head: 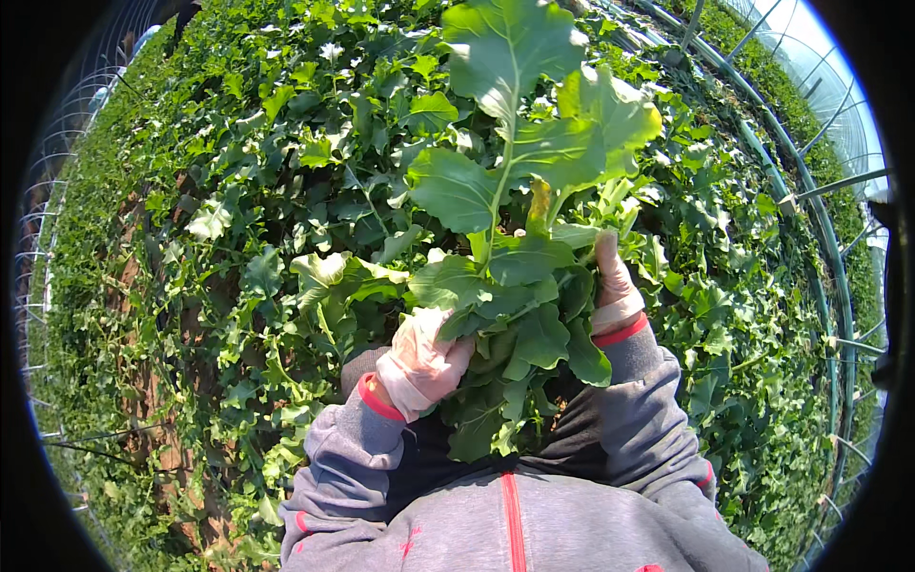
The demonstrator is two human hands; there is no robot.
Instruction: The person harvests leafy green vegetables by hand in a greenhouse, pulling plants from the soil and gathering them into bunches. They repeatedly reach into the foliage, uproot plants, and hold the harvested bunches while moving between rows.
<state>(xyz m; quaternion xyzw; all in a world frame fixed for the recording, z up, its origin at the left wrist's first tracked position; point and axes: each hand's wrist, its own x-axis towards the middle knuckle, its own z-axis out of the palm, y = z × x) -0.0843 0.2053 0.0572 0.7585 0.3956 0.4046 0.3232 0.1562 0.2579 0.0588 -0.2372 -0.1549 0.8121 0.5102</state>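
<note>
A thick bunch of leafy greens (529, 307) with lobed leaves and pale stems is between my hands, above my lap. My left hand (425, 361), in a thin pale glove, is closed around leaves on the bunch's near left side. On the opposite side my right hand (616, 282), also thinly gloved, grips the bunch. Its thumb points up and its fingers are hidden behind the foliage. One long leaf (507, 143) rises well above the rest. A small yellowed leaf (539, 207) stands in the middle of the bunch.
Dense leafy plants (322, 171) grow all around me. Reddish-brown soil (171, 457) shows in gaps at the left. Curved greenhouse pipes (822, 207) run along the right side, with clear sheeting (808, 43) beyond. Thin hoops (36, 214) line the far left.
</note>
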